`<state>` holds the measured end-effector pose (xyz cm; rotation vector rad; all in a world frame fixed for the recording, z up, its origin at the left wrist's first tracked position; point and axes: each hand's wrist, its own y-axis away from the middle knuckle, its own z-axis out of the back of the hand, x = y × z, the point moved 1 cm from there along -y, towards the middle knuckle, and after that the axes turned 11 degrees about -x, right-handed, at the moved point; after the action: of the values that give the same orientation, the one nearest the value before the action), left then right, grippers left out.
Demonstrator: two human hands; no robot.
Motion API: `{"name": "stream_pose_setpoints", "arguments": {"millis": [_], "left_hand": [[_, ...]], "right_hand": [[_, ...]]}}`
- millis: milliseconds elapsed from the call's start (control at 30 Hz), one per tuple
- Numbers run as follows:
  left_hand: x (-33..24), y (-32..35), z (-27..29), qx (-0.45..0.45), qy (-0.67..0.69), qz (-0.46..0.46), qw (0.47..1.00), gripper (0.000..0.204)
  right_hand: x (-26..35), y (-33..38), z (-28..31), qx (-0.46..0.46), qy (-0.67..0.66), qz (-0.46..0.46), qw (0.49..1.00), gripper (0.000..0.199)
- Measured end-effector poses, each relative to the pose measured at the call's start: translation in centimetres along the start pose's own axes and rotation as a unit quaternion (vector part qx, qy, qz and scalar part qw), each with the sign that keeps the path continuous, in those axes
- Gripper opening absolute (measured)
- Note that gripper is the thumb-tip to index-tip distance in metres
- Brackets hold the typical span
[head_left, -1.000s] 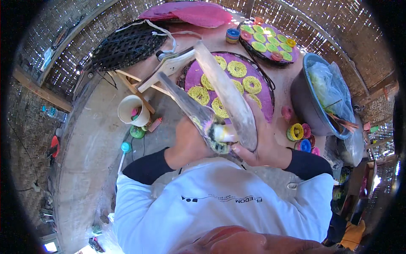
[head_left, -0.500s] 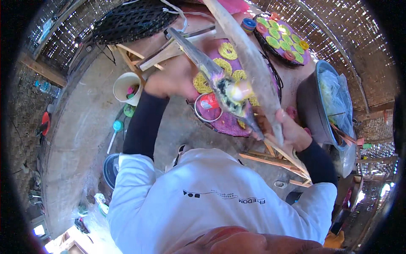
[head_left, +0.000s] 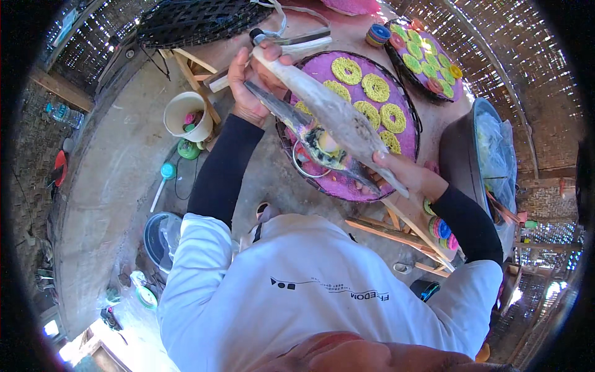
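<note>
A two-piece wooden press spans both hands above a round tray (head_left: 304, 59) lined with purple sheet. Its upper wooden bar (head_left: 328, 108) is pale and worn; the darker lower bar (head_left: 279, 108) widens into a cup in the middle with pale dough (head_left: 327, 142) inside. My left hand (head_left: 254, 80) is closed round the far-left ends of the bars. At the near-right ends, my right hand (head_left: 412, 175) grips them. On the tray lie several rings of yellow noodle strands (head_left: 375, 88). Below the press, a metal hoop (head_left: 299, 162) shows, partly hidden.
Another tray with green noodle rings (head_left: 413, 64) stands far right, beside stacked coloured rings (head_left: 378, 35). A large dark tub (head_left: 458, 149) with clear plastic is at right. To the left are a white bucket (head_left: 176, 111) and a wooden stand (head_left: 192, 65). A black woven tray (head_left: 198, 25) is at the back.
The upper bar's far end has come to the left, and my left hand, blurred before, now grips the bars' ends. The press's left end has swung nearer, uncovering more of the tray.
</note>
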<state>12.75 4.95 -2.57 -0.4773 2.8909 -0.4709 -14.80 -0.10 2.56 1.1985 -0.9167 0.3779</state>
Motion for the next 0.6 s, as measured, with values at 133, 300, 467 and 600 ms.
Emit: {"name": "stream_pose_setpoints", "arguments": {"millis": [133, 300, 467, 600], "left_hand": [[-0.9, 0.4, 0.4, -0.009, -0.028, -0.018, 0.999, 0.033], [-0.5, 1.6, 0.8, -0.099, -0.046, -0.037, 0.993, 0.031], [1.5, 2.4, 2.1, -0.18, -0.035, -0.041, 0.982, 0.026], [2.4, 1.6, 2.9, -0.175, 0.015, -0.035, 0.984, 0.023]], "right_hand": [[-1.2, -1.4, 0.2, -0.012, 0.064, 0.051, 0.997, 0.071], [0.3, -0.4, -0.8, 0.003, 0.042, 0.008, 0.999, 0.067], [-0.3, 0.3, 0.6, -0.003, 0.011, -0.022, 1.0, 0.064], [0.9, 0.7, 1.8, -0.067, 0.142, -0.014, 0.987, 0.065]]}}
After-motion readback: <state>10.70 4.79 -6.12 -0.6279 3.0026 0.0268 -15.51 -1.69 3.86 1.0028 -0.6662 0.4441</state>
